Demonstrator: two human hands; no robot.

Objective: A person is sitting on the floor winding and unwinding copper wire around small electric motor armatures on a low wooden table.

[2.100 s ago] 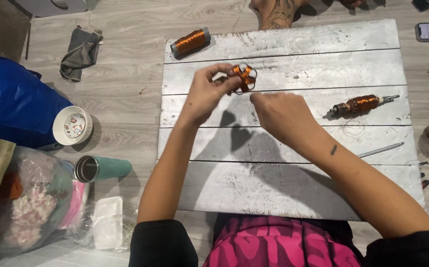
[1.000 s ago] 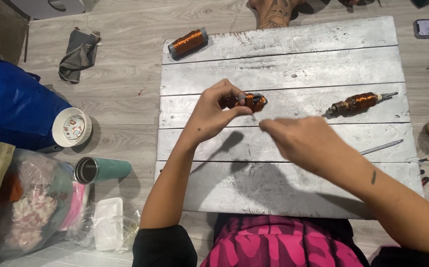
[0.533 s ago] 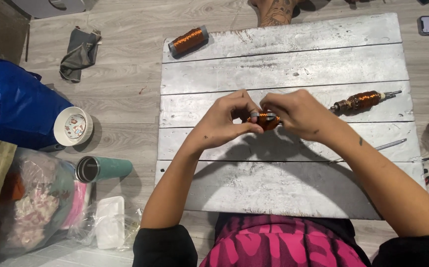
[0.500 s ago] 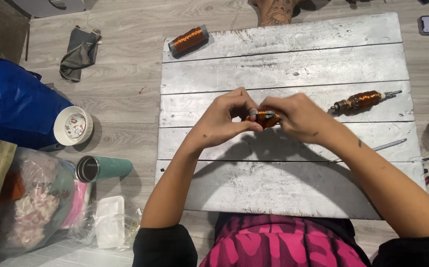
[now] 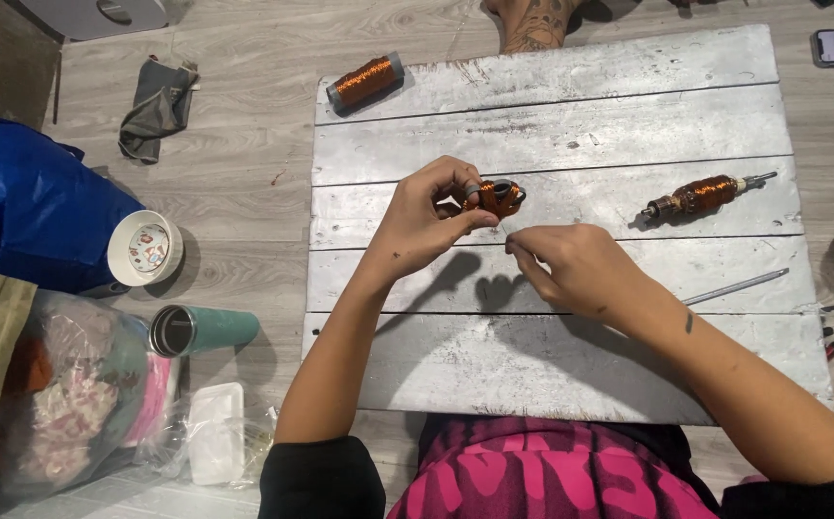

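A small copper-wound coil [image 5: 496, 197] is sitting above the grey wooden plank board [image 5: 551, 125], between a wire spool [image 5: 366, 81] far-left and what looks like a wound armature [image 5: 700, 195] right.

A whitewashed plank board [image 5: 551, 125] lies on a grey wood-look floor [image 5: 244, 58] under even light.
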